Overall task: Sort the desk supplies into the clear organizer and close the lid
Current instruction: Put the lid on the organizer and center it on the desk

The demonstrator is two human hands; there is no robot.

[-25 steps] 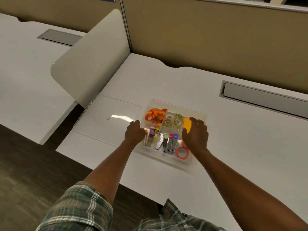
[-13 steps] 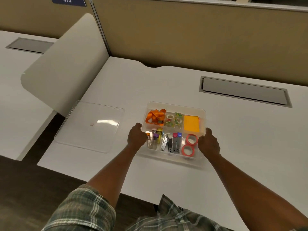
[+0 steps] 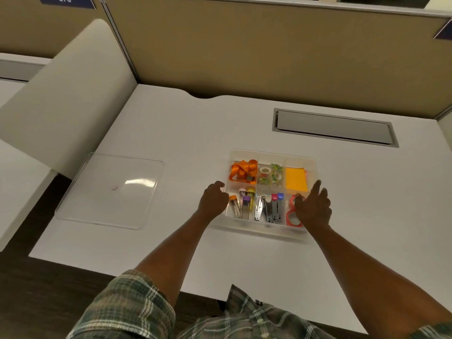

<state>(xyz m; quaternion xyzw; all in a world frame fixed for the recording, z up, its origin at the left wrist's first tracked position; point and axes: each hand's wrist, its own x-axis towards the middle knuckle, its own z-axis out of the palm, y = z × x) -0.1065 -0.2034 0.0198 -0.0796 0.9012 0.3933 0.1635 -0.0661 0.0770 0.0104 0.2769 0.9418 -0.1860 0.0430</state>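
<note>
At the left wall of the organizer the left hand grips its rim; the right hand hovers, fingers spread, above the red tape rolls

Organizer: clear, six compartments, uncovered; my left hand grips its left wall.
Lid: clear, lying flat, well apart to my left.
Far row: orange strap, small tape rolls, yellow notes.
Near row: capped tubes, staplers, red tape rings.

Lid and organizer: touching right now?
Apart. The head view shows the lid lying flat on the desk, left of the organizer, with a wide strip of bare desk between them.
</note>
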